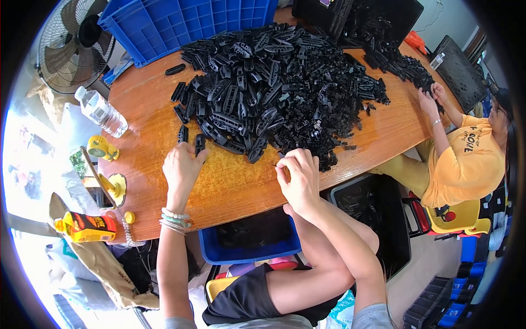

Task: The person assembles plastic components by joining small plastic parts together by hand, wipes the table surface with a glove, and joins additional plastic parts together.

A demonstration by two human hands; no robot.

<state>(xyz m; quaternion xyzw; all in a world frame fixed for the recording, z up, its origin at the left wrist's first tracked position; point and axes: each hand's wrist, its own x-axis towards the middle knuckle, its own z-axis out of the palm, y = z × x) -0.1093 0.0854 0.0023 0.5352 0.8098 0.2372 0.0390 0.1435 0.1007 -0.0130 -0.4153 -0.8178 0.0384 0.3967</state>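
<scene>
Black plastic part, a short slotted piece, stands pinched upright in the left hand at the near edge of the big heap of black parts, just above the wooden table. Left fingers grasp it around its lower half, thumb on one side, the top poking clear. Right hand sits close by at the heap's front edge, fingertips drawn together as if nipping something very small and dark; what it is cannot be made out. Judging by look: moulded rigid plastic, light, stiff, not fragile, with a smooth and probably slightly slick surface. The slots and flat long sides give the best purchase; a pinch across the narrow width, as now, looks secure. Parts in the heap interlock loosely, so lifting one may drag neighbours along. A blue bin sits under the table edge between the knees. A water bottle and a yellow tape dispenser lie at the left end. Another person in a yellow shirt works the far right of the heap with both hands.
</scene>
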